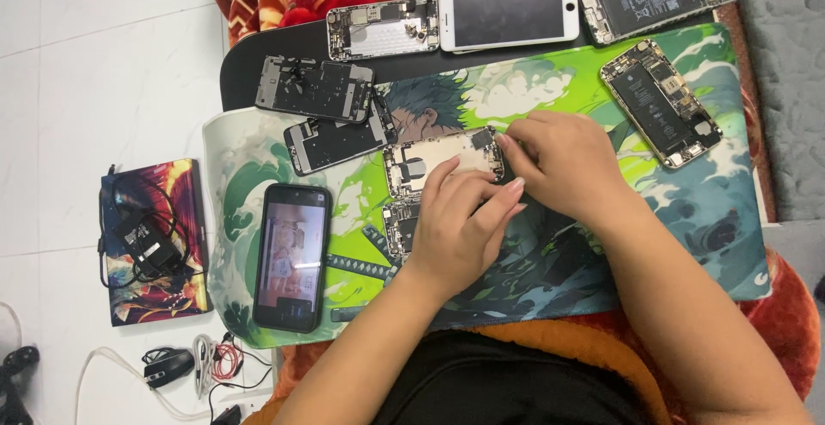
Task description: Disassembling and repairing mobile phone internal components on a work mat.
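An opened phone housing [430, 160] with bare metal inside lies in the middle of a green illustrated desk mat [705, 219]. My left hand [455, 227] rests over its lower right part, fingers pressing on it. My right hand [563, 163] touches the housing's right end with curled fingertips. Whether a small part is pinched between the fingers is hidden. A second small open housing [400, 223] sits just below, partly under my left hand.
Several dismantled phones lie around: two dark backplates [314, 88], an open frame [382, 28], a white-fronted phone [509, 12], two battery-exposed phones [660, 103]. A lit black phone [292, 255] lies at the left. A box with charger [153, 240] and cables [202, 365] sit on the floor.
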